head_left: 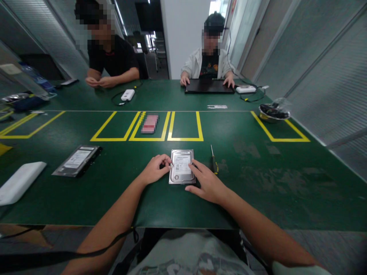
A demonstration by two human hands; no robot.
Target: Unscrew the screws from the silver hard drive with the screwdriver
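A silver hard drive (pixel 182 170) with a white label lies flat on the green table, between my two hands. At its left edge is my left hand (pixel 155 168), with the fingers curled and the thumb and fingertips together. A small pale spot shows at those fingertips, too small to make out. My right hand (pixel 208 182) rests its fingertips on the drive's right edge, fingers stretched and thumb apart near the lower right corner. To the right of that hand lies a screwdriver (pixel 213 162) with a black and yellow handle.
Another drive in a clear bag (pixel 77 161) and a white case (pixel 21 183) lie left. Yellow tape frames (pixel 185 139) mark the table; a pink packet (pixel 150 124) sits in one. A bowl (pixel 274 114) stands right. Opposite sit two people, one holding a black panel (pixel 210 86).
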